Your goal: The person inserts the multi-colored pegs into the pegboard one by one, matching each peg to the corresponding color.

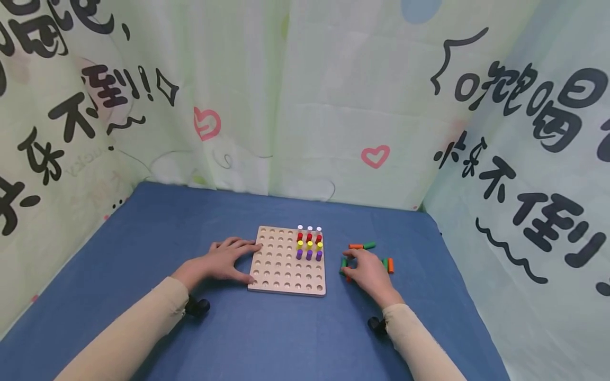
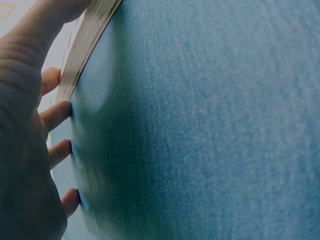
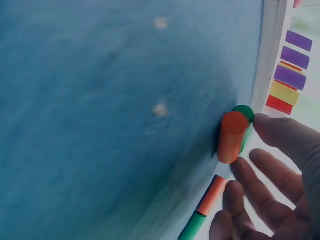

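A wooden pegboard point(image 1: 276, 272) lies on the blue-covered table. White, red, yellow and purple pegs point(image 1: 309, 246) stand in its upper right holes. My left hand point(image 1: 227, 259) rests at the board's left edge with fingers spread, thumb near the lower corner; in the left wrist view the thumb lies along the wooden edge. To the right of the board, my right hand point(image 1: 369, 272) has thumb and forefinger at the two ends of a green peg point(image 3: 243, 112) lying on the table. Beside that one lies an orange peg point(image 3: 231, 137), close to the other fingertips.
Just beyond the right hand, an orange peg point(image 1: 355, 246) and a green peg point(image 1: 369, 245) lie end to end. Another green peg point(image 1: 385, 262) and orange peg point(image 1: 391, 265) sit to its right. Printed curtains point(image 1: 305, 132) enclose the table's back and sides.
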Motion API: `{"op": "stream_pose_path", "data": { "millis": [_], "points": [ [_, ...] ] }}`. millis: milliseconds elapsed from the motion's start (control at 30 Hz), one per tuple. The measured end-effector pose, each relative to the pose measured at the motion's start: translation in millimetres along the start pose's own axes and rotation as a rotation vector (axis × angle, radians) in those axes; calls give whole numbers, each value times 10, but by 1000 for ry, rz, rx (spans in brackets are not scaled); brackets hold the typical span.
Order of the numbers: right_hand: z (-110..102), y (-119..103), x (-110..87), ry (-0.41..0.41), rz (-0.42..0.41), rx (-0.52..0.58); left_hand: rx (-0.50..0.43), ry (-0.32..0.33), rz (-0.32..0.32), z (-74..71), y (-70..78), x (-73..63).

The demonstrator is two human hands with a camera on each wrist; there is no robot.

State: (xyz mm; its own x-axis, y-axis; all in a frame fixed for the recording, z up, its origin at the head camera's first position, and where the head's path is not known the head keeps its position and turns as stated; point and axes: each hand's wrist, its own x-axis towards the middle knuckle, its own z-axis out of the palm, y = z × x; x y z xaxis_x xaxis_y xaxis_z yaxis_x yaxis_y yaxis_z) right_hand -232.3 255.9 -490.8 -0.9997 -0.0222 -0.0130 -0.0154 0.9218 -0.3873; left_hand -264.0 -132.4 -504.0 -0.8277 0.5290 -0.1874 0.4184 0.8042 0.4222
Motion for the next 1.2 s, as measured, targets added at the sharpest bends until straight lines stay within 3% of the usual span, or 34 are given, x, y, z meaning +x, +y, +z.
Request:
{"op": "stream_pose_path", "data": {
  "millis": [267, 533, 900, 1200],
  "points": [
    [19, -45, 11, -51, 25, 6, 8, 8, -4, 18, -7, 13],
    [30, -58, -2, 13, 11, 21, 12, 8, -5, 15, -8, 8],
    [-10, -197, -15, 102, 22, 145, 4, 4, -5, 15, 12, -1],
    [-13, -388, -60, 111, -13, 197, 6, 0, -13, 3, 5, -1]
  ]
}}
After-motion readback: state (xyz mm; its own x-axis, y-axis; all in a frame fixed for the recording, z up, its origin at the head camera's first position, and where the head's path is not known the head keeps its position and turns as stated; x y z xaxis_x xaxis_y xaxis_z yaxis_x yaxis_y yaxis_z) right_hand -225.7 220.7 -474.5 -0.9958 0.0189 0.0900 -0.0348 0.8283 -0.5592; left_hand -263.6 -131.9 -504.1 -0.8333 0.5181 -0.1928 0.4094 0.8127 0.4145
